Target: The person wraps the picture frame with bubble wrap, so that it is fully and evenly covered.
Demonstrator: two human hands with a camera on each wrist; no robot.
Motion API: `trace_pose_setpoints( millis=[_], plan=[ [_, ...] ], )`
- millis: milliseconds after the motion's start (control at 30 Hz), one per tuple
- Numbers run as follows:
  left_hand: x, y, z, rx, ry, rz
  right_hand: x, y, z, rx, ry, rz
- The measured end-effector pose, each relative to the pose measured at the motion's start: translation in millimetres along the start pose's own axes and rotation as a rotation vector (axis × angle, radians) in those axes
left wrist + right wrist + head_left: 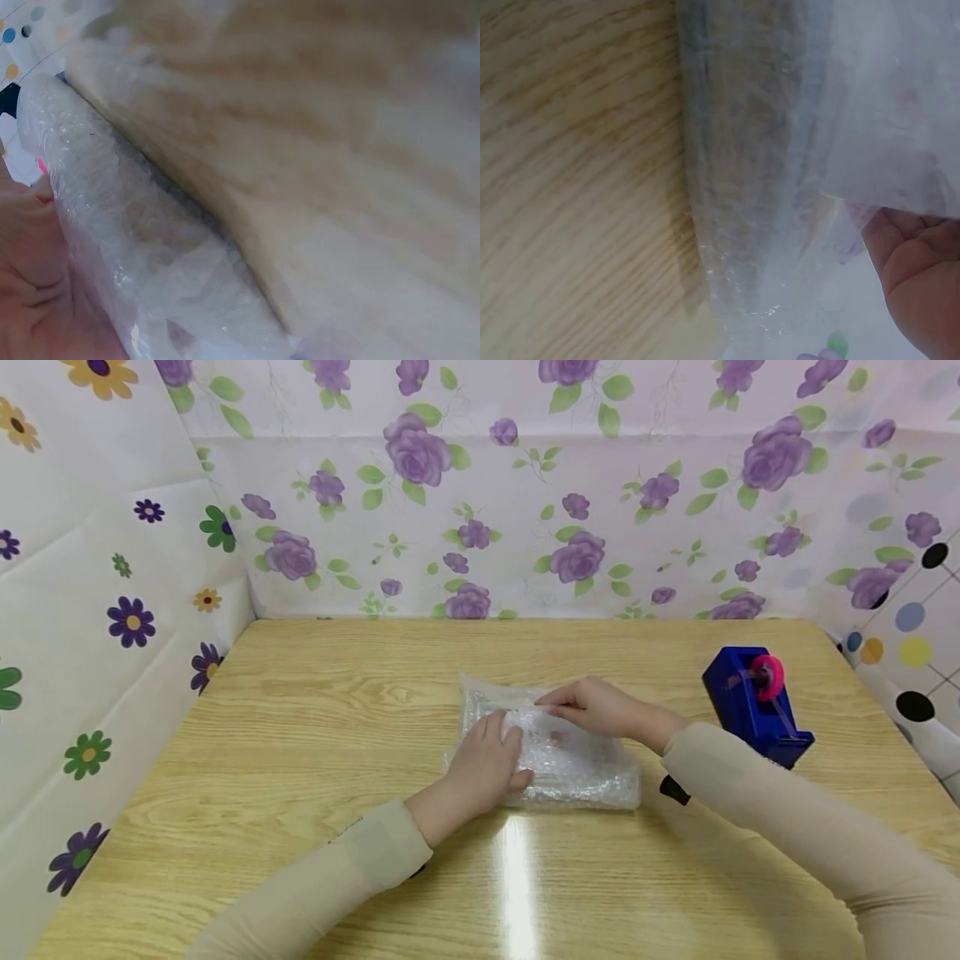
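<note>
- Purple-flowered sheeting (pixel 360 547) hangs behind the worktop's (pixel 322 710) far edge; a tape dispenser (pixel 742 706) stands towards its far right corner
- Packet (pixel 566 760) in clear wrap (pixel 603 789) lies about midway between the worktop's left and right edges, well apart from the far one
- Left hand (pixel 482 766) rests on the packet's left part, fingers loosely spread; right hand (pixel 596 706) pinches a layer of wrap by its far side
- It looks light, soft outside, perhaps stiff within; the contents are unclear, so best treated as fragile
- Smooth wrap may slip: better held flat by both sides, or pinched at a loose edge
</note>
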State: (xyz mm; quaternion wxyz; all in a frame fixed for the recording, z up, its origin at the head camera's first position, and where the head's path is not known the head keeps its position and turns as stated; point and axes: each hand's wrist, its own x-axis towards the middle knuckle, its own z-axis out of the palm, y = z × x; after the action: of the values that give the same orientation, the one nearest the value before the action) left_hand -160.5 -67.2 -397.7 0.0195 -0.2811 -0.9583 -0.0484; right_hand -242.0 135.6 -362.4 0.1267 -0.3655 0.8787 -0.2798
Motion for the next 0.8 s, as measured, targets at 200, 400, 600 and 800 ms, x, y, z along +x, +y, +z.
trace_pose_setpoints(
  millis=[200, 400, 600, 800],
  plan=[
    [-3.2, 5.9, 5.5, 0.247, 0.127, -0.086, -0.9, 3.4, 5.6, 0.007, -0.015, -0.018],
    [-3.3, 8.9, 2.4, 0.275, 0.157, -0.16, -1.1, 6.4, 11.6, -0.035, -0.041, -0.038],
    [-1.9, 9.3, 1.0, 0.123, 0.219, -0.262, -4.6, 6.8, 18.5, -0.127, -0.015, -0.064],
    [-1.6, 8.5, -3.0, -0.001, 0.061, -0.239, -10.3, 8.0, 26.5, -0.187, 0.007, -0.086]
  ],
)
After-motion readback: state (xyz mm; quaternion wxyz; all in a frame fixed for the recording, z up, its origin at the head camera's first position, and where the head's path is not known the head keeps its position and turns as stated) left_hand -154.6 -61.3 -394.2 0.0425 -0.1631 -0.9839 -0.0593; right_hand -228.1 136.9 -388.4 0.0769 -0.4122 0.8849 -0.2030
